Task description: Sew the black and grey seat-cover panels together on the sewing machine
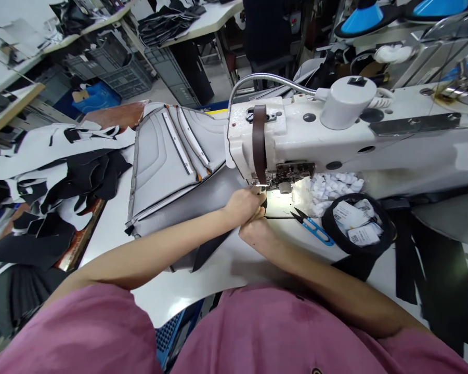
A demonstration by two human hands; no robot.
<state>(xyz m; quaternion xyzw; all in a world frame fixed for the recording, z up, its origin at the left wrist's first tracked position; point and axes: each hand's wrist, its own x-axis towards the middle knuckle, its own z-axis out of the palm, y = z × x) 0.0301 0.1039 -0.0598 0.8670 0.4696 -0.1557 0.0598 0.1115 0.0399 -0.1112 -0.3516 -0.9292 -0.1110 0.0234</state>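
A white sewing machine point(292, 135) stands over the table, its lamp lighting the needle area. A grey padded cover piece point(171, 171) with two white strips lies left of the machine head and runs toward the needle. My left hand point(244, 205) is closed at the edge of this cover piece, just beside the needle area. Close below it, my right hand point(257, 232) is also closed, with its fingertips at the same dark edge. The fingertips of both hands are partly hidden. Blue thread snips point(315, 228) lie to the right of my right hand.
A black round holder point(331, 226) with white labels sits right of the snips, before a pile of small white pieces point(331, 189). Black strips point(405, 265) lie at the right. Black and white scraps point(62, 171) are heaped at the left. A person point(269, 36) is beyond the machine.
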